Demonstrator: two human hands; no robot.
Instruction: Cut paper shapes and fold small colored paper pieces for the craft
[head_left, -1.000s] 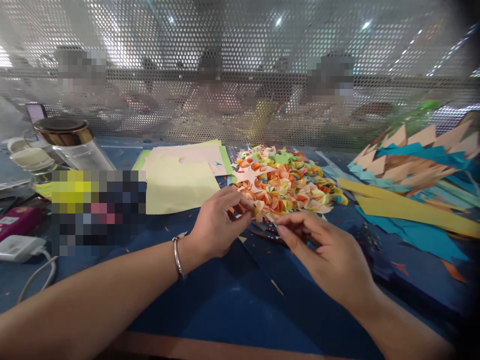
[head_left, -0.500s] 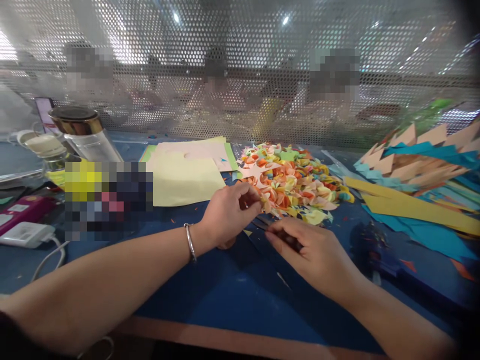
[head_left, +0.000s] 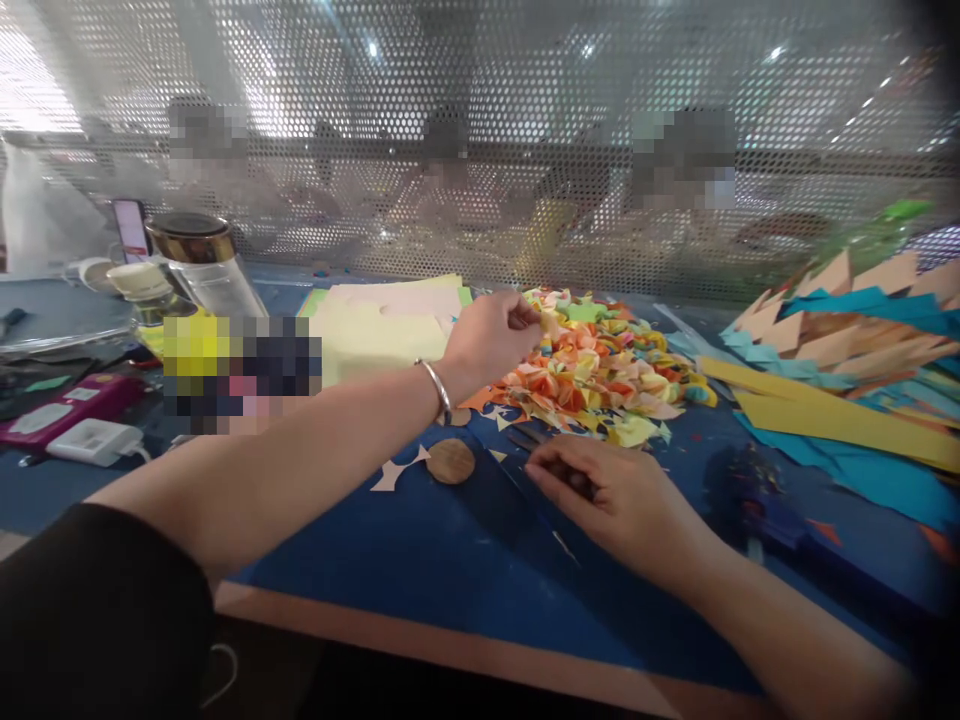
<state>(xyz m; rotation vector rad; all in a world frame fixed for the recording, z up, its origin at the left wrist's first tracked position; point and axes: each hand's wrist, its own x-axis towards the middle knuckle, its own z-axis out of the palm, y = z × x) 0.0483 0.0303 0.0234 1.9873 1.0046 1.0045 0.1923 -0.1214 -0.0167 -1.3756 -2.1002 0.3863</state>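
Observation:
My left hand (head_left: 496,342), with a silver bangle at its wrist, reaches over the left side of a heap of folded paper pieces (head_left: 592,375) in orange, yellow and green. Its fingers are pinched together; yellow paper lies at the fingertips, but I cannot tell whether they grip it. Closer to me, my right hand (head_left: 611,490) is closed around dark scissors (head_left: 527,437), whose blade tips point left toward the heap. A round wooden disc (head_left: 451,461) and a pale paper offcut with curved cut-outs (head_left: 395,470) lie below my left wrist.
Paper sheets (head_left: 375,325) are stacked left of the heap. Yellow strips (head_left: 817,408) and zigzag-cut paper (head_left: 832,300) lie right, near a blue tool (head_left: 810,560). Jars (head_left: 217,275), a phone (head_left: 131,230) and a white charger (head_left: 97,440) stand left. A perforated panel (head_left: 480,200) rises behind.
My left hand has moved up and away from the scissors to the heap, uncovering the wooden disc and the pale offcut. My right hand has stayed almost still. The view has shifted slightly.

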